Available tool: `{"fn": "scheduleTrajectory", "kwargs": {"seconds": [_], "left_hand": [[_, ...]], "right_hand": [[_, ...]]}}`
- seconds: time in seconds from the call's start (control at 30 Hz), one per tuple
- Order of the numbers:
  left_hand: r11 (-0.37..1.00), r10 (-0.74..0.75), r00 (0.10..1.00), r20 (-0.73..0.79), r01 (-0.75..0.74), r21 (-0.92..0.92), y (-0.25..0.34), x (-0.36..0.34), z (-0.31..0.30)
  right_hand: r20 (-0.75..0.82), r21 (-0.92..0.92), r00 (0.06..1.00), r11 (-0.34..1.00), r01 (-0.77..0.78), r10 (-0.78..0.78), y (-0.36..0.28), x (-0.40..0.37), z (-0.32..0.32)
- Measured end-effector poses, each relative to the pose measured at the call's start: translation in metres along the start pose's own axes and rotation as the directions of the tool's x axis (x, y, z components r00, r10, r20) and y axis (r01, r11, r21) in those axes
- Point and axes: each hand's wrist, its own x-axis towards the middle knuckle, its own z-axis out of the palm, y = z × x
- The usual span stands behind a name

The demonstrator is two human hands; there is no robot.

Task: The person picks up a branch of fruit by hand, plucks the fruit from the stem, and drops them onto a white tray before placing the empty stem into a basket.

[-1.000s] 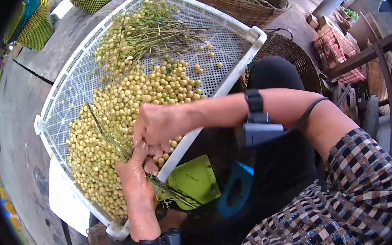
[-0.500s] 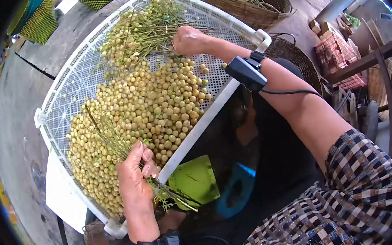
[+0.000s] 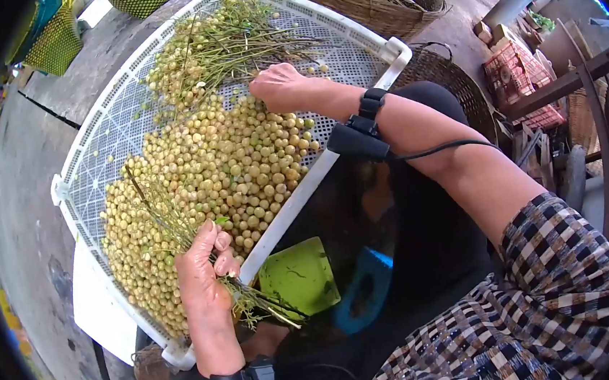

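Note:
A white perforated plastic tray (image 3: 111, 174) holds a large heap of small round yellowish fruit (image 3: 201, 170). At its near side, my left hand (image 3: 206, 271) is closed around a bundle of thin stems (image 3: 264, 302); their finer ends reach over the fruit and the cut ends stick out past the tray rim. My right hand (image 3: 279, 87) is curled at the far edge of the loose fruit, fingertips hidden beneath it, so anything it grips is out of sight. Just beyond it lies a pile of fruit still on stems (image 3: 234, 48).
A green plastic scoop-like container (image 3: 299, 277) and a blue plastic item (image 3: 364, 293) are below the tray's near rim. Wicker baskets (image 3: 368, 3) stand beyond the tray, with a red crate (image 3: 519, 77) farther right. Wooden planks (image 3: 28, 214) lie on the left.
My right hand has moved left and slightly down, from beside the stems to the edge of the loose fruit. My left hand still grips the stems, nearly unmoved. The view has shifted slightly.

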Motion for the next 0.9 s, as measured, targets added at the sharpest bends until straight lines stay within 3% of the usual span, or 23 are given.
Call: {"fn": "scheduleTrajectory", "kwargs": {"seconds": [0.1, 0.33, 0.4, 0.43, 0.53, 0.6, 0.67, 0.7, 0.73, 0.77, 0.8, 0.9], "left_hand": [[1.0, 0.003, 1.0, 0.001, -0.003, 0.01, -0.002, 0.0, 0.0], [0.999, 0.02, 1.0, 0.015, -0.021, 0.027, -0.003, 0.0, 0.0], [0.999, 0.02, 1.0, 0.011, -0.02, 0.025, -0.004, 0.0, -0.001], [1.0, 0.018, 1.0, 0.008, -0.018, 0.023, -0.004, 0.0, -0.002], [1.0, 0.02, 0.999, 0.032, -0.02, 0.0, -0.003, 0.002, -0.007], [1.0, 0.025, 0.999, 0.028, -0.025, 0.0, -0.001, 0.001, -0.006], [0.999, 0.032, 0.999, 0.02, -0.031, -0.003, 0.0, 0.001, -0.007], [0.999, 0.023, 0.999, 0.046, -0.021, -0.035, 0.0, 0.001, -0.009], [0.998, 0.016, 0.997, 0.072, -0.011, -0.066, -0.001, 0.0, -0.009], [0.997, 0.025, 0.996, 0.09, -0.018, -0.077, 0.0, -0.002, -0.009], [0.996, 0.029, 0.996, 0.084, -0.022, -0.084, 0.001, -0.002, -0.01], [0.995, 0.018, 0.993, 0.12, -0.006, -0.099, 0.002, -0.005, -0.008]], "right_hand": [[0.045, 0.081, 0.998, 0.996, -0.044, 0.041, 0.005, -0.003, -0.001], [-0.016, 0.179, 0.995, 0.98, -0.089, 0.093, 0.011, -0.007, -0.005], [-0.057, 0.398, 0.979, 0.903, -0.159, 0.197, 0.014, -0.004, -0.014], [-0.156, 0.452, 0.966, 0.885, -0.114, 0.204, 0.014, -0.004, -0.019], [-0.169, 0.507, 0.976, 0.861, -0.037, 0.141, 0.027, -0.015, -0.046], [-0.218, 0.39, 0.974, 0.92, 0.031, 0.059, 0.041, -0.035, -0.074], [-0.22, 0.316, 0.958, 0.942, -0.11, 0.186, 0.061, -0.066, -0.097], [-0.205, 0.072, 0.975, 0.995, -0.072, 0.086, 0.075, -0.082, -0.109], [-0.419, 0.141, 0.902, 0.989, -0.046, 0.102, 0.105, -0.099, -0.091], [-0.228, 0.199, 0.945, 0.961, -0.191, 0.235, 0.106, -0.123, -0.107], [-0.235, 0.226, 0.934, 0.95, -0.217, 0.269, 0.124, -0.142, -0.101], [0.034, 0.055, 0.938, 0.936, -0.348, 0.346, 0.177, -0.183, -0.082]]}}
